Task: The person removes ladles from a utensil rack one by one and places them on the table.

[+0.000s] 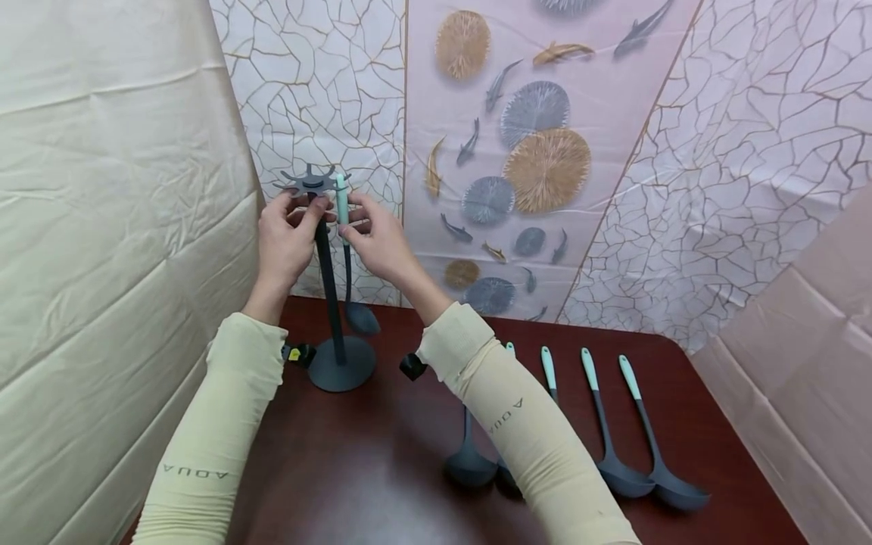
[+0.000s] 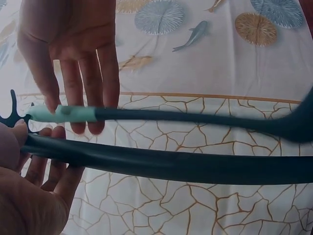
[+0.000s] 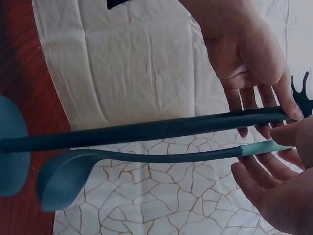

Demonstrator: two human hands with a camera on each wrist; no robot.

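With the left hand (image 1: 284, 241) steadying the top of the stand (image 1: 331, 303) at the desk's far left, the right hand (image 1: 378, 241) pinching the ladle (image 1: 344, 250) by its mint handle should—I'd say—seat its end squarely on 1 prong before releasing.

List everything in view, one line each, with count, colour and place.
Utensil stand: one, dark grey, back left of the table, pole upright on a round base, hook ring on top.
Hanging ladle: one, dark grey with mint handle, beside the stand's pole, handle up at the hook ring.
Lying ladles: four, dark grey with mint handles, side by side on the table, two partly behind the right sleeve.
Table: one, dark red-brown.
Backdrop sheets: cream, crackle-patterned and fish-printed, behind the table.
Left hand: at the stand's top.
Right hand: pinching the hanging ladle's mint handle.
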